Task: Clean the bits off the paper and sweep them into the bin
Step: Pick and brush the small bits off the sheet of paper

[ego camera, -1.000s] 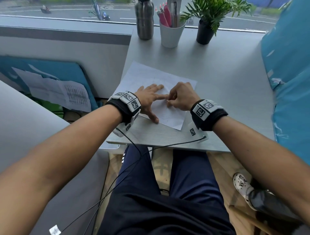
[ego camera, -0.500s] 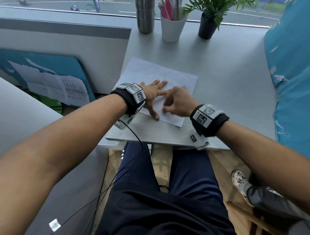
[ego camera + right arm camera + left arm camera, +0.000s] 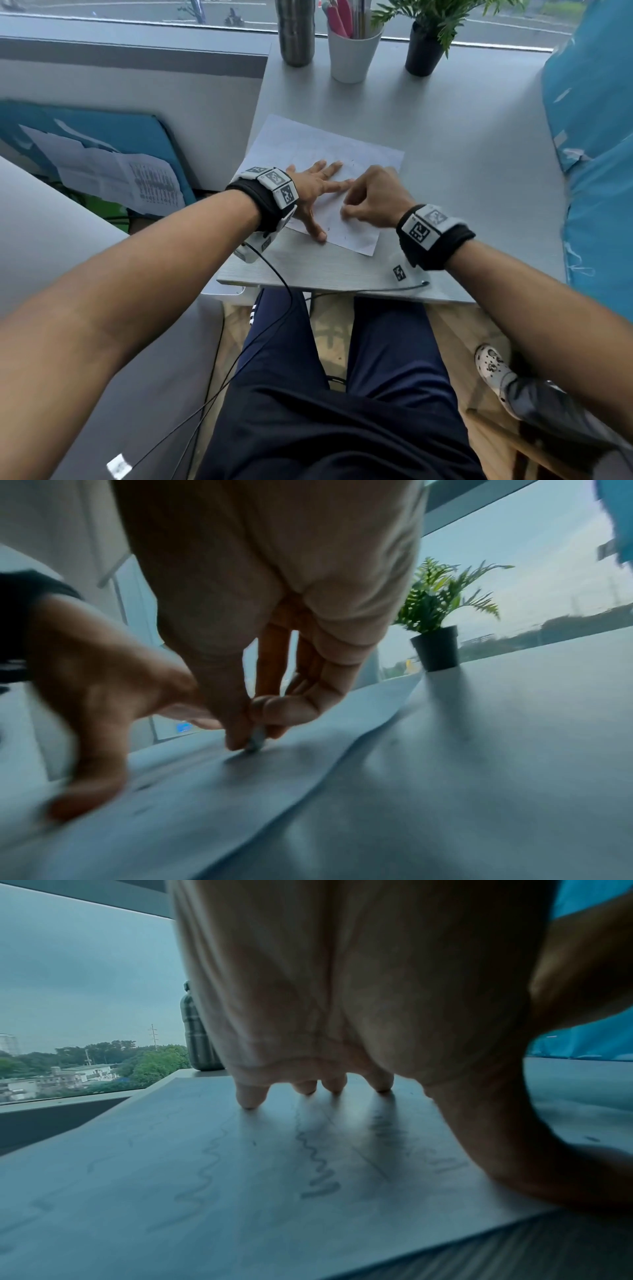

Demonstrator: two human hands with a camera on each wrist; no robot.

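A white paper [image 3: 308, 147] with faint pencil scribbles lies on the grey table, near its front edge. My left hand [image 3: 318, 192] presses flat on it with fingers spread, and the fingertips [image 3: 250, 1099] touch the sheet. My right hand [image 3: 370, 202] hovers just right of it, fingers curled. In the right wrist view thumb and forefinger pinch a small grey eraser-like piece [image 3: 256, 742] against the paper [image 3: 240, 791]. A few tiny dark bits [image 3: 329, 229] lie on the sheet. No bin is in view.
At the back of the table stand a steel bottle [image 3: 296, 31], a white cup of pens [image 3: 352, 51] and a potted plant [image 3: 428, 51]. A blue cushion [image 3: 596, 137] borders the right side. The table's front edge [image 3: 342, 284] is close to my wrists.
My right hand has slid a little toward me across the paper with the small piece still pinched. My left hand stays pressed on the sheet.
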